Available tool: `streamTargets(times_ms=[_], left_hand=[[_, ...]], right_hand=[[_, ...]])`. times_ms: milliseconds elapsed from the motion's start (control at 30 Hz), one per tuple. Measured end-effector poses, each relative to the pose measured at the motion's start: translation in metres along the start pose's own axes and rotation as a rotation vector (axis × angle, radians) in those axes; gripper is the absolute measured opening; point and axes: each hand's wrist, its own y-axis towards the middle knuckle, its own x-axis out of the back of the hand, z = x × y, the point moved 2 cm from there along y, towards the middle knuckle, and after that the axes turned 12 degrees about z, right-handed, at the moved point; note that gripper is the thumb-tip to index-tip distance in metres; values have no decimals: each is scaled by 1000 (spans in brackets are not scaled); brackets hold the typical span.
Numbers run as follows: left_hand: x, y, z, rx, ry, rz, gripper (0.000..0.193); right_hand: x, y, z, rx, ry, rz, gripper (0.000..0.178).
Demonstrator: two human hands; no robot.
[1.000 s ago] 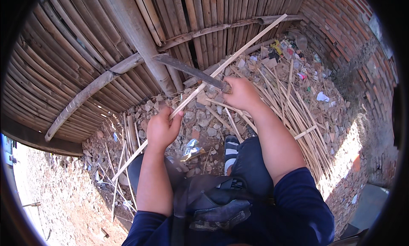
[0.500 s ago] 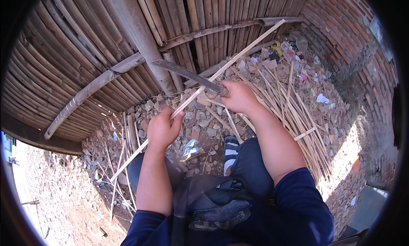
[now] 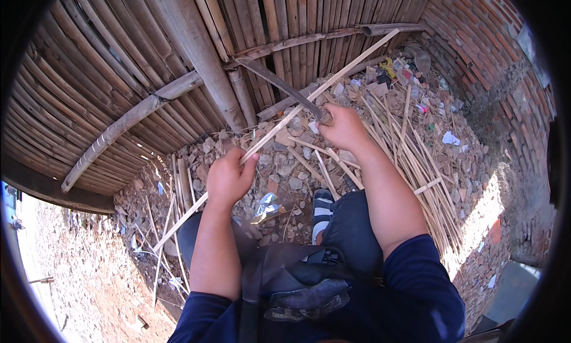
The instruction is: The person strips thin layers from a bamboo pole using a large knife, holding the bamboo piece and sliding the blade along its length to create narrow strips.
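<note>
Far ahead of me the bamboo fence (image 3: 119, 75) fills the upper left, with a brick wall (image 3: 488, 63) closing the far right corner, and rubble ground (image 3: 279, 164) below them. A heap of split bamboo slivers (image 3: 410, 147) lies on the stones to the right of my leg, which I judge to be finished pieces; a few more strips (image 3: 178, 188) lie on the left. My left hand (image 3: 229, 178) is curled shut around the long bamboo strip (image 3: 309, 96), which runs from near left to far right across the scene. My right hand (image 3: 344, 128) is clenched on the handle of a dark blade (image 3: 279, 82) that meets the strip further along. I judge the splitting or shaving of this strip to be under way, not finished. I can see no containers; only a crumpled plastic wrapper (image 3: 266, 206) lies by my striped shoe (image 3: 321, 207).
</note>
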Motion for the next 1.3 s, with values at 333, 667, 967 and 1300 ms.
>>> streamTargets(times_ms=[333,667,967,1300], left_hand=[[-2,0,4,19,23,16,39],[-3,0,2,35,30,41,37],[-3,0,0,20,43,39,37],[-5,1,4,5,76,39,38]], right_hand=[[-9,1,3,83,-86,-8,40],[-8,-2,15,79,-84,116,42],[-14,-1,8,94,-112,66,40],[-11,-1,12,55,-81,137,41]])
